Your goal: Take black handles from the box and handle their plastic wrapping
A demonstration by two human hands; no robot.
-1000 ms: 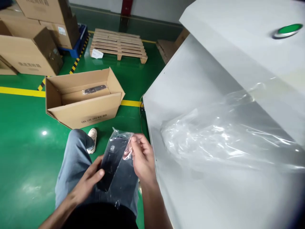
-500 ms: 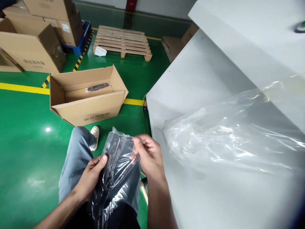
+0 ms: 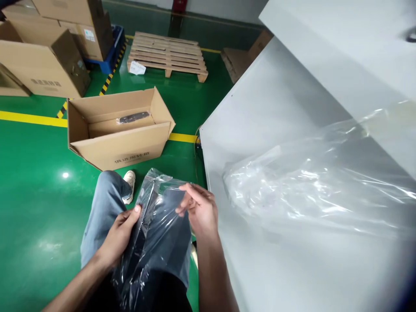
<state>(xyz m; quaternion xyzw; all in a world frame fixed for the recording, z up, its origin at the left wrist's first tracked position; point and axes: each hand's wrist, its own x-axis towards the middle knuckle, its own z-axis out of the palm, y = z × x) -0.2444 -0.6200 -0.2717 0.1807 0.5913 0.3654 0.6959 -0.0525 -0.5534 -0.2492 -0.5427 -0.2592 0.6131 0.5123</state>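
Over my lap I hold a clear plastic bag (image 3: pixel 162 225) with a flat black device (image 3: pixel 143 225) inside it. My left hand (image 3: pixel 120 234) grips the bag's left edge and the device through the film. My right hand (image 3: pixel 199 210) pinches the bag's upper right edge, fingers closed on the plastic. The bag's mouth points away from me, toward the floor.
A white table (image 3: pixel 276 130) stands at my right with a heap of clear plastic bags (image 3: pixel 312 182) on it. An open cardboard box (image 3: pixel 120 130) on the green floor holds one bagged black item (image 3: pixel 134 117). Stacked cartons (image 3: pixel 45 47) and a wooden pallet (image 3: pixel 167 54) stand farther back.
The bag has spread wider and the device has slid lower inside it. My right hand moved slightly up along the bag's edge; my left hand shifted down on its left side.
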